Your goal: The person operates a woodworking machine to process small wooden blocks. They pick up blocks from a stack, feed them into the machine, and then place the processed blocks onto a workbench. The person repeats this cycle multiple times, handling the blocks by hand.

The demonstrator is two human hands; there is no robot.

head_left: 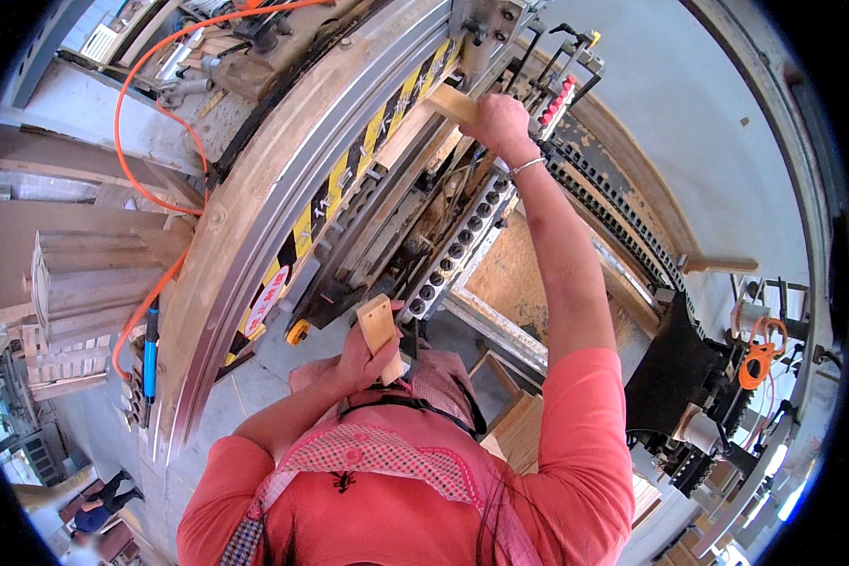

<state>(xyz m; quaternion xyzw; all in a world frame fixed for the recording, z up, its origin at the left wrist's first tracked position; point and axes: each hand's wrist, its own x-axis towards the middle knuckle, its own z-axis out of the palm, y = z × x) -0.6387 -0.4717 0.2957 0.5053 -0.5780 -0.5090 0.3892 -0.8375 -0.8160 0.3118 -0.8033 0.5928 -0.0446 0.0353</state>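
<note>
Fingers of the left hand [356,366] clasp a wooden block [378,330]; the right hand [500,123] pinches a wooden piece [453,103] by the machine [453,250].

Left head-worn fisheye looks steeply down over the wearer's shirt [377,514], upright, left hand [357,363] near mid-frame, right hand [500,123] farther out, metal rail [288,193] bending across a round field.

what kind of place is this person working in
Probably a woodworking shop: the left hand holds a flat wooden block, the right hand grips a wooden strip, and a yellow-and-black striped machine rail runs alongside.
</note>
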